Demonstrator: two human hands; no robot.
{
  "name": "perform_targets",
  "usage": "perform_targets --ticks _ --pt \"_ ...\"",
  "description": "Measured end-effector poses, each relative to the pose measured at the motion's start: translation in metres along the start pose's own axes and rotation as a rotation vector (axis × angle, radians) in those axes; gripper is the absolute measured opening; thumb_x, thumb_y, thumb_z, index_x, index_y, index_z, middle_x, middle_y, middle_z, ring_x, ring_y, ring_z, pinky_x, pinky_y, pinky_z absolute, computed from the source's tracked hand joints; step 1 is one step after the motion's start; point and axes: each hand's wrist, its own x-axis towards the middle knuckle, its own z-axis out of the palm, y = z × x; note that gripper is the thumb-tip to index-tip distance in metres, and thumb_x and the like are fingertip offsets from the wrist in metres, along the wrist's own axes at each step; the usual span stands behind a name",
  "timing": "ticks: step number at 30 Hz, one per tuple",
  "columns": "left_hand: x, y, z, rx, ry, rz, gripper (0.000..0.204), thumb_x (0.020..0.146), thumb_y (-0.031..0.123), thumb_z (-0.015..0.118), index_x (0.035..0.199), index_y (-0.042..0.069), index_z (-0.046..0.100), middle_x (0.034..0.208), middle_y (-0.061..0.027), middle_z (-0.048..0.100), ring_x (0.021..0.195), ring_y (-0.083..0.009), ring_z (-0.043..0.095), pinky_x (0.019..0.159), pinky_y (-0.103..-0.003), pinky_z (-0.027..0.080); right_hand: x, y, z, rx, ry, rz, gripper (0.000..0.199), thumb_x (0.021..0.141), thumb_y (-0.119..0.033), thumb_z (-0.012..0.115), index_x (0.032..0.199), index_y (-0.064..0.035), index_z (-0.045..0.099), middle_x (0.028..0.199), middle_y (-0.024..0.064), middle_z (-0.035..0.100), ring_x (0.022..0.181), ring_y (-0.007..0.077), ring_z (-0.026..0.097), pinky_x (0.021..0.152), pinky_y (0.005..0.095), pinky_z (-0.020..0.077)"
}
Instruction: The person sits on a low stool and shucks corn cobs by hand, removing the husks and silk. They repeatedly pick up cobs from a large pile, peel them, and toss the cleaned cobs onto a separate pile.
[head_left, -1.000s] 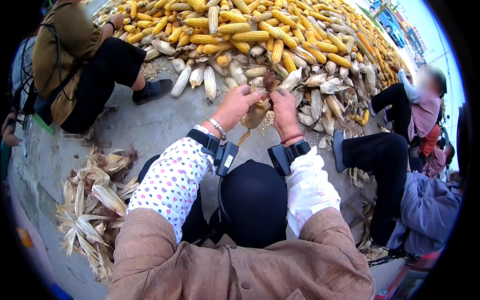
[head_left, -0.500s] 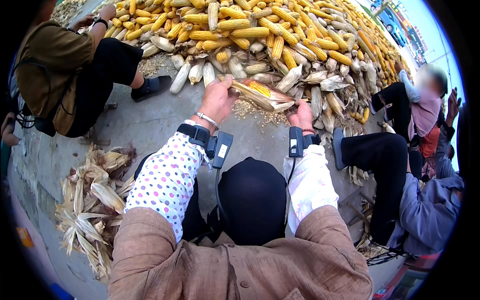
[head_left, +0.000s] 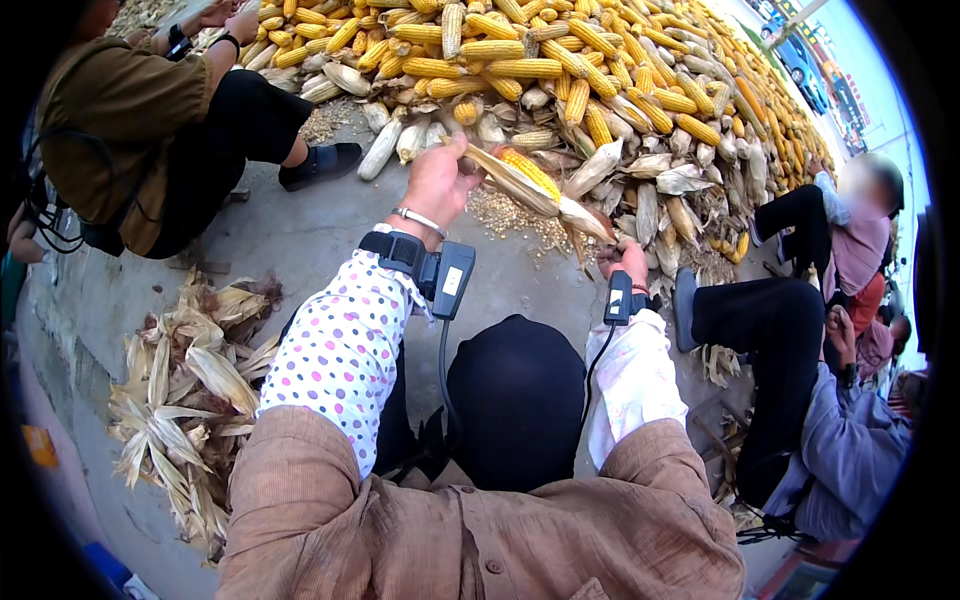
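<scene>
Your left hand point(head_left: 437, 183) and right hand point(head_left: 628, 262) both gripping one half-husked corn cob point(head_left: 530, 180) — corn pile point(head_left: 600, 70) ahead, bare concrete floor point(head_left: 300, 240) beneath.

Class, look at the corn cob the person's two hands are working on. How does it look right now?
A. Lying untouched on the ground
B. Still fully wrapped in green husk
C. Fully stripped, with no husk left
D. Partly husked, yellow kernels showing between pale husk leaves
D: the corn cob is held up between the left hand and the right hand, its pale husk peeled open over yellow kernels.
</scene>
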Motion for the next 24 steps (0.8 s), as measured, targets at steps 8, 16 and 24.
perform_targets --ticks 8,16,24 --pt "-0.002 0.016 0.011 0.005 -0.235 0.113 0.021 0.096 0.015 0.041 0.108 0.000 0.050 0.100 -0.0109 0.058 0.093 -0.0235 0.059 0.083 -0.041 0.049 -0.060 -0.018 0.061 -1.153 0.022 -1.411 0.031 0.075 -0.004 0.055 0.104 0.0058 0.055 0.081 0.0135 0.057 0.075 0.0213 0.058 0.072 0.0310 0.0474" --pt "-0.004 -0.001 0.013 -0.094 -0.210 0.000 0.022 0.095 0.019 0.046 0.109 0.002 0.051 0.104 -0.0110 0.059 0.098 -0.0244 0.056 0.091 -0.040 0.043 -0.148 0.034 0.121 -1.353 -0.800 -1.339 0.059 0.068 -0.024 0.072 0.117 -0.0003 0.050 0.098 0.0214 0.061 0.095 0.0369 0.059 0.084 0.0382 0.0462" --pt "-0.018 -0.005 0.013 0.350 -0.176 -0.005 0.040 0.084 0.031 0.066 0.108 0.002 0.052 0.109 -0.0077 0.058 0.100 -0.0199 0.056 0.088 -0.041 0.045 -0.140 0.042 0.125 -1.414 -0.754 -1.262 0.053 0.064 -0.021 0.071 0.112 -0.0077 0.052 0.091 0.0159 0.062 0.086 0.0365 0.058 0.077 0.0423 0.0466"
